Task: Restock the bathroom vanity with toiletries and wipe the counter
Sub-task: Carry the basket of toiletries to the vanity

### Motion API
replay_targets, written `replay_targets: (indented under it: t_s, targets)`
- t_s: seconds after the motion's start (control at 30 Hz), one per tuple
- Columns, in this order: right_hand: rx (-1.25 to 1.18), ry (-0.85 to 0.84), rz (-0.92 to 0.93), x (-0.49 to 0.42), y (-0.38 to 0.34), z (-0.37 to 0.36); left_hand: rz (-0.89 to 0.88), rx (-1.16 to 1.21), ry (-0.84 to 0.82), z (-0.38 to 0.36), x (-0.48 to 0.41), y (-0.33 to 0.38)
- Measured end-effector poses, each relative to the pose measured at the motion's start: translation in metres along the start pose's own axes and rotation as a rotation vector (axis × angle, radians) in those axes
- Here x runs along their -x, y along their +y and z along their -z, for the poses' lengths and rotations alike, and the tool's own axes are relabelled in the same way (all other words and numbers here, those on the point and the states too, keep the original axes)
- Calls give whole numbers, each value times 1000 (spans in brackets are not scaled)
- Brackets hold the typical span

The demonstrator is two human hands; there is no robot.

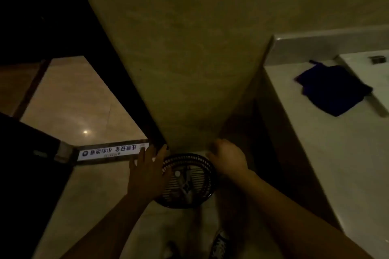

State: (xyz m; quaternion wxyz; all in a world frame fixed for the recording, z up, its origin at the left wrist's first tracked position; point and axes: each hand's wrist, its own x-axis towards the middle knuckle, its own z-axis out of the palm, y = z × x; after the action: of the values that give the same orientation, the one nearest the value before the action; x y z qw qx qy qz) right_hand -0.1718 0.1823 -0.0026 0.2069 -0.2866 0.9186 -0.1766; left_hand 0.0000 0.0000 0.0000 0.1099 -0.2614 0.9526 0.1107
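A round black mesh basket (199, 187) stands on the pale floor at the foot of a beige wall corner, with a few small pale toiletries inside, dim and hard to tell apart. My left hand (147, 174) lies flat against the basket's left side, fingers straight and apart. My right hand (228, 160) is curled over the basket's upper right rim. A dark blue cloth (332, 88) lies crumpled on the pale vanity counter (328, 164) to the right, beside the white sink (379, 82).
The beige wall (189, 59) rises straight ahead, with a dark doorway on its left. A white threshold strip with printed characters (111, 151) crosses the floor by the door. My shoes (220, 244) stand just below the basket. The light is very dim.
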Motion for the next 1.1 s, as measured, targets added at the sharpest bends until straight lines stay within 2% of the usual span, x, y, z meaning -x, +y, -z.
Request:
replay_targets:
  t_s: [0.13,0.4,0.6,0.77,0.9,1.03,1.1]
  targets:
    - [-46,-134,-112,-26,19,-48,66,34,-74,-51,-25,-26]
    - [-253,-322,-378,-79,70,-195,148,148,-231,-181,-81,-90]
    - [-196,-332,-536,-123,118,-300,305,255,-304,-292,-127,-133]
    - [-152,-308,-610,-157,152,-357,408,343,-327,-367,-161,-157]
    - [-107,-316,-611,-168,166,-382,478,424,-304,-398,-179,-165]
    - [-272,-176,-629,-171,171,-389,546,472,-234,-408,-191,-168]
    - [-272,-188,-667,-172,170,-387,606,502,-229,-407,-196,-170]
